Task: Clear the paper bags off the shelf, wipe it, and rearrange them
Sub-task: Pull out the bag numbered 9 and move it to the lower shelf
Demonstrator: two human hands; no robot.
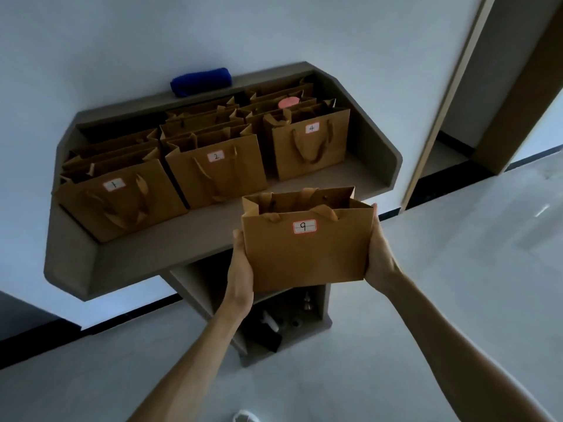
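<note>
I hold a brown paper bag labelled 9 (307, 254) upright between both hands, just in front of the grey shelf's (146, 257) front edge. My left hand (240, 266) presses its left side and my right hand (379, 257) its right side. On the shelf stand several more brown paper bags in three rows: bag 1 (122, 202) front left, bag 2 (216, 175) in the middle, bag 4 (310, 147) on the right. Others stand behind them, their labels hidden. A rolled blue cloth (201, 81) lies on the shelf's back ledge.
The shelf tops a pedestal with an open lower compartment (280, 324) holding small dark and white items. A white wall is behind, a door frame (451, 95) at the right, and pale floor all around.
</note>
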